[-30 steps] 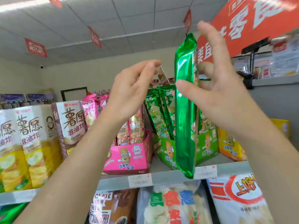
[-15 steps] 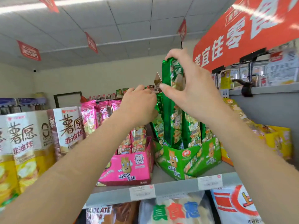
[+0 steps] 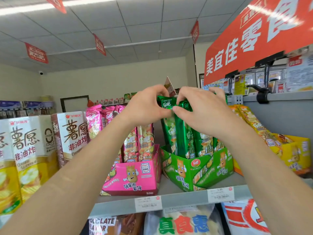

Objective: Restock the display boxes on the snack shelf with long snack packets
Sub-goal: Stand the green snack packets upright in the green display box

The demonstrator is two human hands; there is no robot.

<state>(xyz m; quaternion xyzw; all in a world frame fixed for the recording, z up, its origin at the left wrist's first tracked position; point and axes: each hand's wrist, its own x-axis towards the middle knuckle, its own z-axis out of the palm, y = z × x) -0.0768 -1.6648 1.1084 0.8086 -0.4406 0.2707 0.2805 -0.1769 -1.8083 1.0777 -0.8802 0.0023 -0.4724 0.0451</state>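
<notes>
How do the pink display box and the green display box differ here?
The pink box sits square to the shelf edge; the green box is turned, a corner facing forward. Pink packets stand untouched in the pink box; both hands, left hand and right hand, hold green packets in the green box. Both boxes show a cartoon potato.

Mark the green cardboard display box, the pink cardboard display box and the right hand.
green cardboard display box (image 3: 183,168): head view, front panel.
pink cardboard display box (image 3: 133,177): head view, front panel.
right hand (image 3: 201,109): head view, back of hand.
</notes>
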